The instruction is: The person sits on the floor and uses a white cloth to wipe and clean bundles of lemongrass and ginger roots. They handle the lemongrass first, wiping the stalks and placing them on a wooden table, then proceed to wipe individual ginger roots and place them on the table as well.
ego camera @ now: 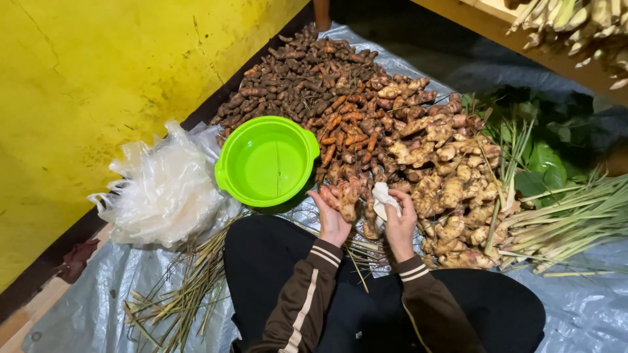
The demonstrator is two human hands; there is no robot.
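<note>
— Two hands busy?
— Yes: my left hand curls its fingers around a ginger root; my right hand is clamped on a white cloth, just beside it, near the tarp's middle

Two forearms in dark brown sleeves with pale striped cuffs reach up from the bottom centre toward twelve o'clock, close together. The left hand sits at nine o'clock of its partner, palm up, fingers curled around something. The right hand faces it, fingers closed in a grip.
</note>
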